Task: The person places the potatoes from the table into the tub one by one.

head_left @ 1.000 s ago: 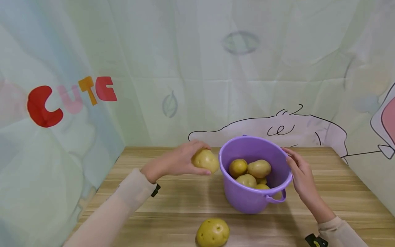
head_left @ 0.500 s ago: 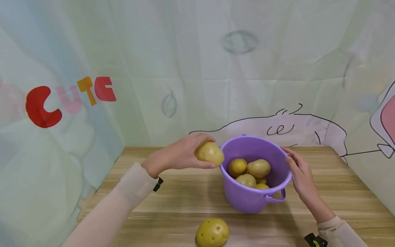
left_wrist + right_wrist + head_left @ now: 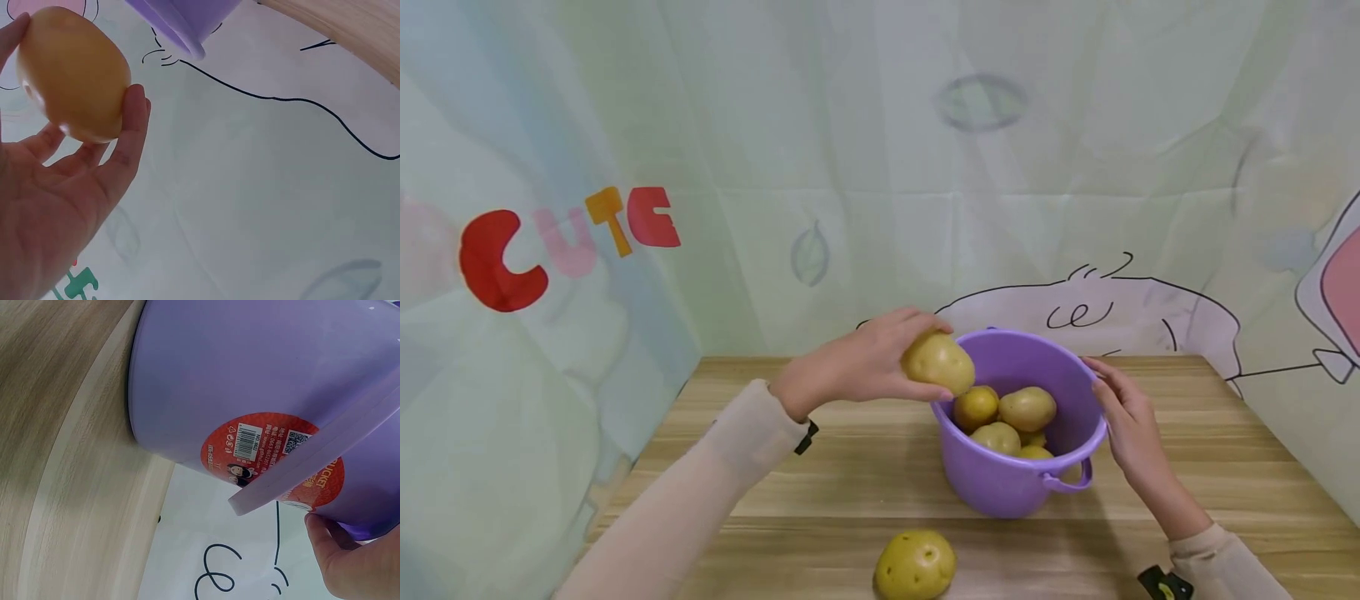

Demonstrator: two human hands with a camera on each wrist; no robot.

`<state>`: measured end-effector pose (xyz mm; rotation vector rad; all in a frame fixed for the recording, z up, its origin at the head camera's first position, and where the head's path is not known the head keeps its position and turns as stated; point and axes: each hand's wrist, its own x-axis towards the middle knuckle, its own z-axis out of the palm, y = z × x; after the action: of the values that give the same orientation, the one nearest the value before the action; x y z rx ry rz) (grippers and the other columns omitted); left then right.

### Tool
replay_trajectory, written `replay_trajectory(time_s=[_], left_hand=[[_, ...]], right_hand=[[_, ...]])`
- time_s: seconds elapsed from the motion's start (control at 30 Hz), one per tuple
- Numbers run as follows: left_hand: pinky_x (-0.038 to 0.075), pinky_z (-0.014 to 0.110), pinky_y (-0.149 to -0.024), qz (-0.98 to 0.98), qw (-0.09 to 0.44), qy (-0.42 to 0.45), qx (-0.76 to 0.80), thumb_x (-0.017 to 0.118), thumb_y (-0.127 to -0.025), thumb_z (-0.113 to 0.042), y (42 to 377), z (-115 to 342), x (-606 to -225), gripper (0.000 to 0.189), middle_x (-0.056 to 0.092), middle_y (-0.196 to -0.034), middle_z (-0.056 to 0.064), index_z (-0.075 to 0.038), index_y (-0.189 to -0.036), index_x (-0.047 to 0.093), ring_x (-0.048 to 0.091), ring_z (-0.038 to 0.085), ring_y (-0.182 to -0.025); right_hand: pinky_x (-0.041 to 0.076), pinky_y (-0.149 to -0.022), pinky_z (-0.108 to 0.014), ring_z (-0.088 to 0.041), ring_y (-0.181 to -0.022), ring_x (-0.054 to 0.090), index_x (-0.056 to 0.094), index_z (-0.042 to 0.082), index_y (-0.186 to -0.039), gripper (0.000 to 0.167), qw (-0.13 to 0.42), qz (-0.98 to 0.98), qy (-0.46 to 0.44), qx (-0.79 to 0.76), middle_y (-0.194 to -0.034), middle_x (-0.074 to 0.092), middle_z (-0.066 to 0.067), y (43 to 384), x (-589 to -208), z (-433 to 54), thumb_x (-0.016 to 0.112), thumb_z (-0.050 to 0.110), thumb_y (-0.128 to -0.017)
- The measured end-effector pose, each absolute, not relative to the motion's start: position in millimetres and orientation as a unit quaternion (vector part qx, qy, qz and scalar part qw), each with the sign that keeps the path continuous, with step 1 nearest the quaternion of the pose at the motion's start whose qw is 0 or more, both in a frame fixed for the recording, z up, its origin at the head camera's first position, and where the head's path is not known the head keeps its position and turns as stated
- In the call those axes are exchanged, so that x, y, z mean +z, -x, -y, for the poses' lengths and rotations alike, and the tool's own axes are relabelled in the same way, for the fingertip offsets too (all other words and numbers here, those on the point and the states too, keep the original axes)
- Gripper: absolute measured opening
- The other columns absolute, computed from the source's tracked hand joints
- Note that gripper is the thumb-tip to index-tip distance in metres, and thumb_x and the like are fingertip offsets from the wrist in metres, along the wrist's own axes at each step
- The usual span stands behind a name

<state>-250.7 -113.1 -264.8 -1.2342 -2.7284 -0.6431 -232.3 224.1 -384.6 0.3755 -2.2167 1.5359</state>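
My left hand (image 3: pixel 872 360) holds a pale yellow potato (image 3: pixel 940 364) between thumb and fingers, over the left rim of a purple bucket (image 3: pixel 996 479). The left wrist view shows that potato (image 3: pixel 75 72) at the fingertips, with part of the bucket (image 3: pixel 184 15) above. Inside the bucket lie several potatoes (image 3: pixel 1027 409). My right hand (image 3: pixel 1131 417) grips the bucket's right rim; in the right wrist view its fingertips (image 3: pixel 319 528) are at the outer wall near a red label (image 3: pixel 250 447). Another potato (image 3: pixel 916 565) rests on the table in front of the bucket.
The bucket stands on a wood-grain table (image 3: pixel 820 492). Its purple handle (image 3: pixel 1070 479) hangs at the front right. A printed curtain (image 3: pixel 820 125) closes off the back and sides, with coloured letters (image 3: pixel 505 260) at the left.
My left hand has risen and moved right, carrying the potato from beside the bucket to over its left rim. The right hand, the bucket and the potato on the table stay in place.
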Motion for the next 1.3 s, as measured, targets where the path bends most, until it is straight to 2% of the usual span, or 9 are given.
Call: replay_trajectory(time_s=[0.2,0.53,0.87,1.3], left_hand=[[0.050,0.025,-0.080,0.895,0.030,0.396,-0.202,0.075,-0.083,-0.054,250.5,103.8,-263.5,0.069,0.052,-0.126,-0.002,-0.020,-0.139,0.052,0.052,0.009,-0.103],[0.050,0.026,-0.084,0.889,0.023,0.417,-0.191,0.075,-0.085,-0.051,251.1,88.4,-266.4,0.070,0.052,-0.127,0.001,-0.016,-0.140,0.050,0.054,0.011,-0.104],[0.048,0.023,-0.088,0.877,0.020,0.446,-0.179,0.076,-0.085,-0.049,251.9,75.5,-275.4,0.070,0.051,-0.129,0.003,-0.014,-0.140,0.050,0.052,0.012,-0.109],[0.046,0.023,-0.089,0.879,0.015,0.453,-0.147,0.074,-0.087,-0.050,252.6,69.8,-281.9,0.070,0.051,-0.124,0.003,-0.014,-0.141,0.048,0.051,0.012,-0.105]], right_hand=[[0.052,-0.080,-0.016,-0.001,-0.096,0.062,0.054,-0.007,-0.136,0.038,0.206,0.798,-0.132,0.551,-0.109,0.064,0.013,232.3,-384.8,-224.2,0.044,0.016,-0.108],[0.051,-0.079,-0.015,-0.001,-0.096,0.062,0.054,-0.006,-0.137,0.038,0.204,0.805,-0.128,0.542,-0.111,0.065,0.003,232.4,-385.6,-224.9,0.044,0.017,-0.108],[0.051,-0.080,-0.016,-0.002,-0.097,0.062,0.053,-0.006,-0.138,0.039,0.199,0.801,-0.127,0.549,-0.110,0.064,0.009,232.0,-385.6,-225.6,0.043,0.017,-0.108],[0.052,-0.079,-0.016,-0.002,-0.096,0.062,0.053,-0.006,-0.137,0.038,0.200,0.801,-0.127,0.550,-0.109,0.065,0.009,232.0,-384.8,-224.9,0.042,0.017,-0.108]])
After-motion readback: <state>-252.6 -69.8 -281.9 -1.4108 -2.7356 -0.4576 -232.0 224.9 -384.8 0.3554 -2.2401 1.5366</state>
